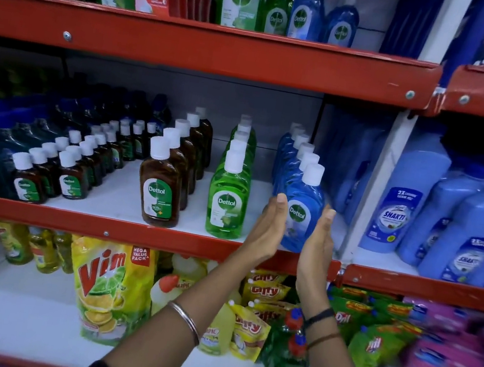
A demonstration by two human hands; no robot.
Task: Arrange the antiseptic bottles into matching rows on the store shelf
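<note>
On the middle shelf [109, 223], centre-right of the frame: three single-file rows of antiseptic bottles, each running from the front lip back toward the rear panel.

Item 1. Brown row, front bottle [160, 185]; white caps, label forward.

Item 2. Green row, front bottle [228, 200]; same arrangement, just beside the brown row.

Item 3. Blue row, front bottle [302, 214]; at the right end of the bay, close to the white upright [372, 184].

Orientation: all front bottles stand upright, long axis vertical, caps up, labels facing outward. Each row's own axis runs front to back, and the blue row leans slightly leftward toward the rear.

Hands: left hand [268, 228] and right hand [318, 242] are flat, fingers extended, palms turned inward on either side of the front blue bottle. Neither is closed around anything. The left fingers appear to touch the bottle's side; whether the right palm touches cannot be told.

Left of the frame: smaller brown bottles [69, 176] in their own rows.

Risk, as a judgement: uneven pressure from the two palms could tip the front blue bottle backward into the bottles close behind it, toppling the file. A push from the left could drive it against the upright. Its base stands near the shelf lip, so a pull forward could drop it.
</note>
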